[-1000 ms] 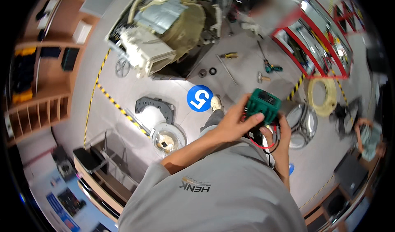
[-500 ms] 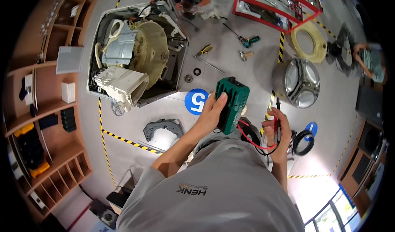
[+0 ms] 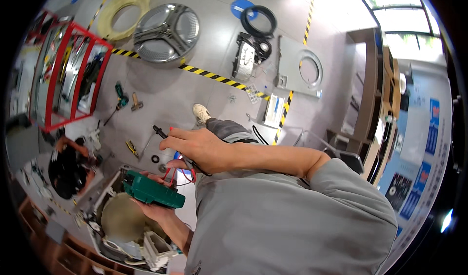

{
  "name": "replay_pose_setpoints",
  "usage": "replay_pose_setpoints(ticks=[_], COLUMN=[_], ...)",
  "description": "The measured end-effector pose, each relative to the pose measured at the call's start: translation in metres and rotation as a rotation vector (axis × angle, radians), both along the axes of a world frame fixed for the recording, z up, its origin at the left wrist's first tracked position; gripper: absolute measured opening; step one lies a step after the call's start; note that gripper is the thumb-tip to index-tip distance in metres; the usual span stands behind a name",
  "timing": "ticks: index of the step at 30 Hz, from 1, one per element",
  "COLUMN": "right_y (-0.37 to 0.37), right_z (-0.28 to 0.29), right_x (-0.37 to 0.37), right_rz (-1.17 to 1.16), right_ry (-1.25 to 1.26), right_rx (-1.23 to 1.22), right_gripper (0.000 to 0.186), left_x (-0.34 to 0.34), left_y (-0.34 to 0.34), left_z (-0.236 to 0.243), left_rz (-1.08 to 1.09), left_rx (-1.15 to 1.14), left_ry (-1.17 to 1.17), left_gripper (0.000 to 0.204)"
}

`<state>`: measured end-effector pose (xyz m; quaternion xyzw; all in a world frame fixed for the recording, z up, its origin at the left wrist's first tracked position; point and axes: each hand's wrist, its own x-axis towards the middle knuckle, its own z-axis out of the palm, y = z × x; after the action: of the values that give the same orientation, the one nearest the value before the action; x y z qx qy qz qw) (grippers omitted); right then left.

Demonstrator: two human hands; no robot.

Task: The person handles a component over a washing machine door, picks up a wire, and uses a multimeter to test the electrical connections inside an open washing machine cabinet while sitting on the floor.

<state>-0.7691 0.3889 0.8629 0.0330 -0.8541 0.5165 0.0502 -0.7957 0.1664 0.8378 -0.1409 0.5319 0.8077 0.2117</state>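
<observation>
My left hand (image 3: pixel 158 212) is closed around a green multimeter (image 3: pixel 152 190), held from below and tilted in front of me. Red and black test leads (image 3: pixel 186 179) loop from it toward my right hand (image 3: pixel 200 151). That hand crosses above the meter, its fingers pinching test probes. A black probe (image 3: pixel 159 132) sticks out past the fingertips to the left; the red one is mostly hidden by the fingers. Under the meter, partly covered by it, stands an opened washing machine (image 3: pixel 100 226) with a pale, rounded tub (image 3: pixel 122 221).
A steel drum (image 3: pixel 165 31) and a cream ring (image 3: pixel 105 21) lie at the far left, near a red-framed tool rack (image 3: pixel 75 70). A drill (image 3: pixel 122 97), hammer (image 3: pixel 137 102) and pliers (image 3: pixel 131 148) lie on the floor. Another person (image 3: pixel 73 165) crouches at left.
My view has swung to the right, so the washing machine now sits lower left and the drum upper left. My right forearm now reaches across me; both hands keep their holds.
</observation>
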Motion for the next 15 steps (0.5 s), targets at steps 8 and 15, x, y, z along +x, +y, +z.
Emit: replay_pose_setpoints(ticks=[8, 15], right_y=[0.049, 0.055], right_z=[-0.015, -0.014], right_x=[0.051, 0.094], right_rz=[-0.313, -0.561], right_ry=[0.053, -0.004], right_rx=[-0.03, -0.043], right_gripper=[0.026, 0.018], left_x=[-0.01, -0.025], left_y=[0.072, 0.09], left_z=[0.014, 0.004], left_rz=[-0.325, -0.674], left_rx=[0.082, 0.095], left_ry=[0.034, 0.119], left_gripper=[0.072, 0.079])
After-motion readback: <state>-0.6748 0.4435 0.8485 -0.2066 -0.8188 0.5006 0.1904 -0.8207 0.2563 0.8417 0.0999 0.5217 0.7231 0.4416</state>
